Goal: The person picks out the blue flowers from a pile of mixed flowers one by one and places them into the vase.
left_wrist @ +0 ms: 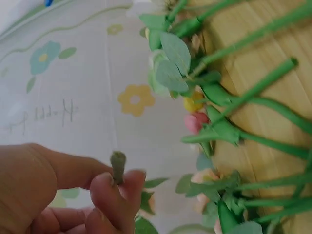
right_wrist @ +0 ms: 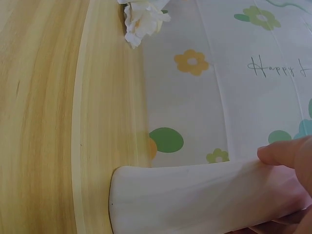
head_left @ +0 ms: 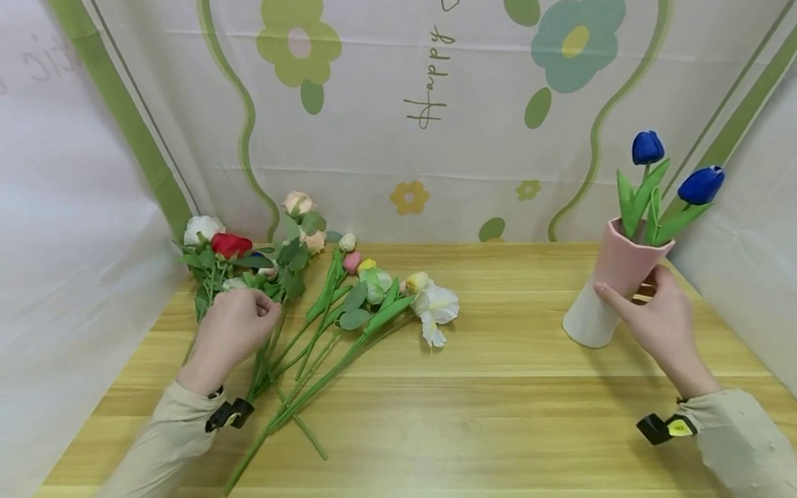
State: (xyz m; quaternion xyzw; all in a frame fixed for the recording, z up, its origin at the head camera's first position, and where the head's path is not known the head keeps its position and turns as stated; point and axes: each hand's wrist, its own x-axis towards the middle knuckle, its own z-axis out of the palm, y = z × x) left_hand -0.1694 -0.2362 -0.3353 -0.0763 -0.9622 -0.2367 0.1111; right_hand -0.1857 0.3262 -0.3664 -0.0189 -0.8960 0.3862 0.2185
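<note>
My left hand (head_left: 237,326) is over the left-hand pile of artificial flowers, pinching a green flower stem (left_wrist: 117,168) whose cut end sticks up between thumb and fingers. The hand hides where this stem leads. Around it lie a white rose (head_left: 201,229), a red rose (head_left: 232,245) and peach roses (head_left: 298,203) with leafy sprigs. On the right, my right hand (head_left: 661,327) grips a pink and white vase (head_left: 593,312) round its side, thumb in front. The vase leans to the right, its base at the wooden table. Two blue tulips (head_left: 701,184) stand in it.
More flowers lie fanned across the wooden table (head_left: 494,427): a white iris-like bloom (head_left: 436,308), a pale green flower (head_left: 376,284), a pink tulip (head_left: 352,263) and several long green stems. A printed cloth (head_left: 376,127) hangs behind the table, with white cloth on both sides.
</note>
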